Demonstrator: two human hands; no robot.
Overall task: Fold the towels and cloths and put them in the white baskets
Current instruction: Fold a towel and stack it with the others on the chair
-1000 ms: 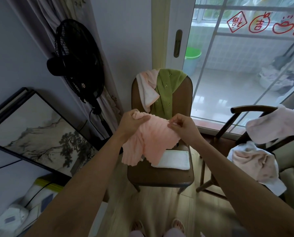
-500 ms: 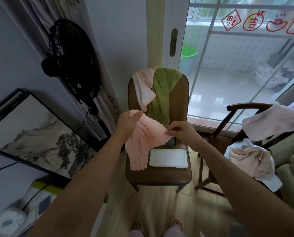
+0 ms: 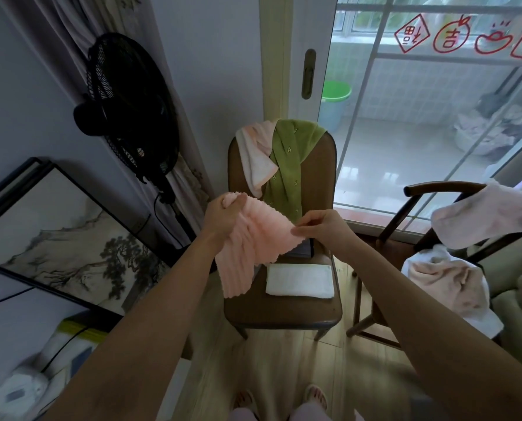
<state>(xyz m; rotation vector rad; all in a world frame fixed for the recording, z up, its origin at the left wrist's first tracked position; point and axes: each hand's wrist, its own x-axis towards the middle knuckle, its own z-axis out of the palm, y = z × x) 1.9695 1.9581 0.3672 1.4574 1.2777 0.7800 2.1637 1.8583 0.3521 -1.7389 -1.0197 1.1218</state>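
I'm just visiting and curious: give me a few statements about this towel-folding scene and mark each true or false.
1. Both hands hold the pink ribbed cloth. True: left hand, right hand.
2. A folded white towel lies on the chair seat. True.
3. The green towel lies on the floor. False: it hangs over the chair back.
4. The black fan stands right of the chair. False: left.

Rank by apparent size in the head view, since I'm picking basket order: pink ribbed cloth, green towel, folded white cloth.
1. pink ribbed cloth, though nearest the camera
2. green towel
3. folded white cloth
The first two look close.
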